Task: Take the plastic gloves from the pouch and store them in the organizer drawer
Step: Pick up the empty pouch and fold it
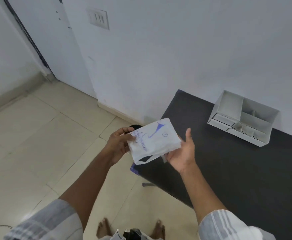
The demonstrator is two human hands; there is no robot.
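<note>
A white plastic pouch [154, 141] with blue print is held in the air over the near left corner of the dark table [237, 170]. My left hand [119, 144] grips its left edge with thumb and fingers. My right hand [183, 153] lies palm up under the pouch's right end, fingers spread, supporting it. The gloves inside cannot be made out. The white organizer [242, 118] stands at the table's back edge against the wall, with open compartments on top and a small drawer [221, 121] at its lower left, slightly pulled out.
Beige tiled floor [46, 135] lies to the left of the table. A white wall [176, 49] with a switch panel [98, 19] rises behind. A dark round object [134, 127] sits on the floor behind my left hand. My bare feet show at the bottom.
</note>
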